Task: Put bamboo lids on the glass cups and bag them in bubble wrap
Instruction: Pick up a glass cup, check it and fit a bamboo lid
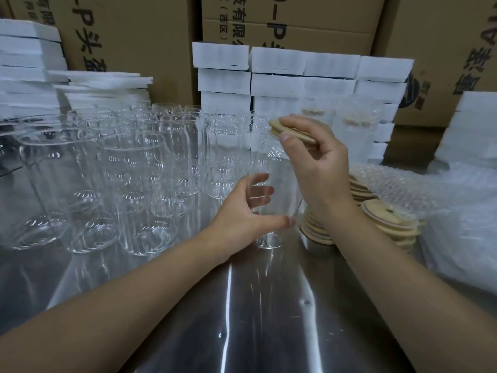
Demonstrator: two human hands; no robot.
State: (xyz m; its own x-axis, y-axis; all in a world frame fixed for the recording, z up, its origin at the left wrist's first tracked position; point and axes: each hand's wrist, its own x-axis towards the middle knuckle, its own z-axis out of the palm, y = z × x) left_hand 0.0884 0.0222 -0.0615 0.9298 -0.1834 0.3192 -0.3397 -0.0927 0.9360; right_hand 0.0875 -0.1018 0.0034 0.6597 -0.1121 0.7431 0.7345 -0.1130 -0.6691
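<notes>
Right grip (320,162) pinches round bamboo lid (291,133) over glass cup (281,184).

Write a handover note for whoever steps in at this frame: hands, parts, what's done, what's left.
Left hand grips an unlidded glass cup standing on the steel table.
Right hand pinches bamboo lids above its mouth.
Spare lid stacks and bubble wrap bags sit to the right; open cups crowd the left.
Done: what look like two bagged cups at the back.
Left: lid this cup, bag it, then the rest.
</notes>
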